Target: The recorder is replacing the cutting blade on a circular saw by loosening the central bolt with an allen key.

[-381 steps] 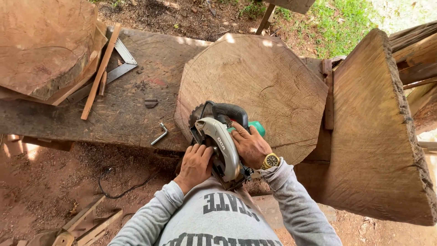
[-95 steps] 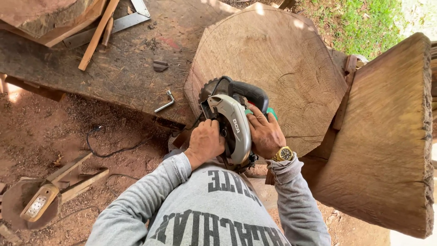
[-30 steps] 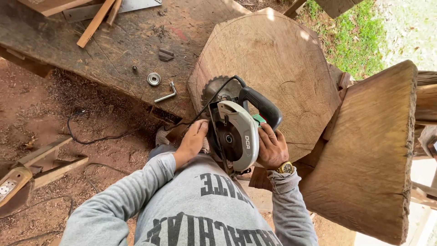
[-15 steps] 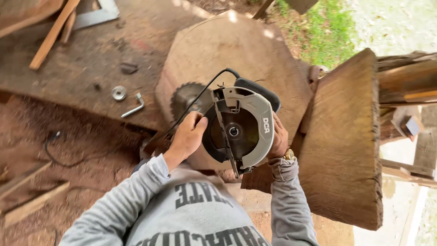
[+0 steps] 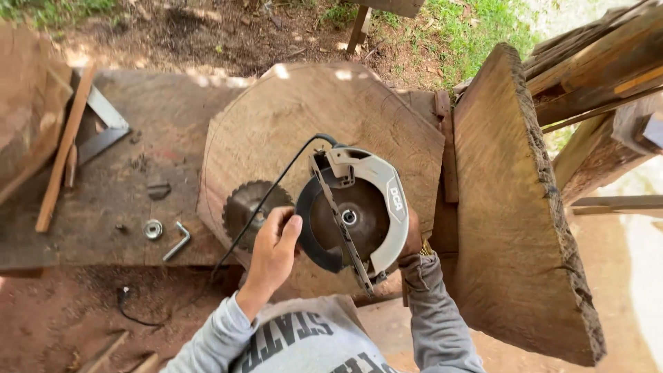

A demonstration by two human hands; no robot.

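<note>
A grey circular saw is tipped on its side above a big round wood slab, its blade side facing me and its arbor bare. My right hand, with a wristwatch, grips the saw from behind and is mostly hidden by it. My left hand has its fingertips on the rim of the saw's black guard. Beside that hand a loose toothed saw blade lies flat on the slab, partly covered by the hand. The saw's black cord runs down across the slab.
On the worn plank bench to the left lie a hex key, a round metal washer, a steel square and a thin wooden strip. A thick live-edge slab leans at the right. Red dirt ground lies below.
The saw has been turned from upright onto its side, its blade side now up. The toothed blade now lies on the slab. My view has shifted back over the bench.
</note>
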